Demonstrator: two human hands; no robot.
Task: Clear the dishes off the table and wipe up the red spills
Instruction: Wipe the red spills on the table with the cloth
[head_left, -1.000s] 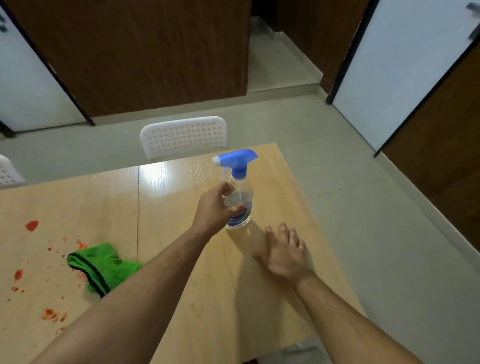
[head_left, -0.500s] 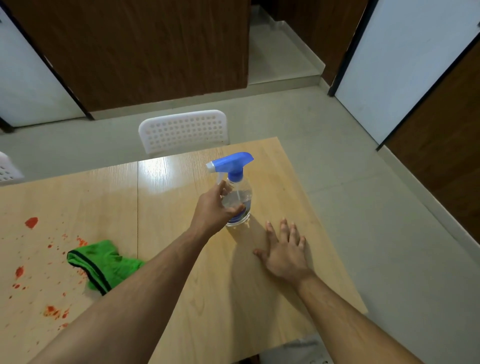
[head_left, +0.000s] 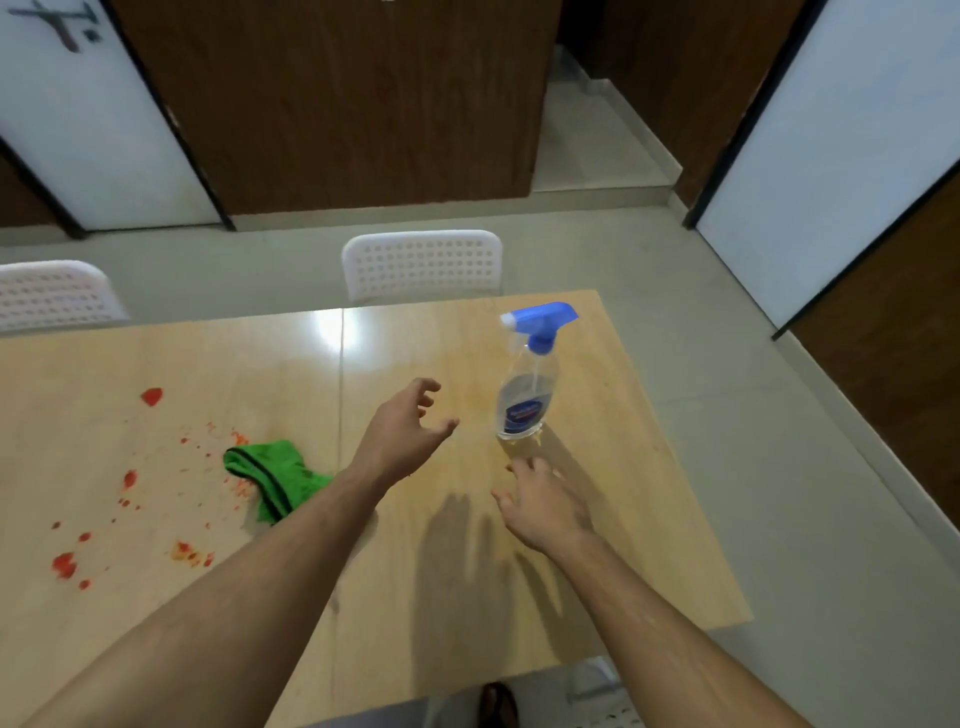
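Observation:
A clear spray bottle (head_left: 525, 395) with a blue trigger head stands upright on the wooden table (head_left: 467, 597), toward its right end. My left hand (head_left: 402, 434) hovers just left of the bottle, fingers loosely spread, holding nothing. My right hand (head_left: 543, 501) is low over the table in front of the bottle, fingers relaxed and empty. A crumpled green cloth (head_left: 272, 475) lies left of my left forearm. Red spills (head_left: 151, 396) dot the table's left half, with larger blots near the front left (head_left: 64, 564). No dishes are in view.
Two white perforated chairs stand at the table's far edge, one behind the middle (head_left: 422, 262) and one at the far left (head_left: 52, 293). Grey floor runs along the table's right side. Dark wooden panels and white doors line the back and right.
My left hand has let go of the spray bottle and drawn back to its left. My right hand has lifted off the table. The view has swung to the left.

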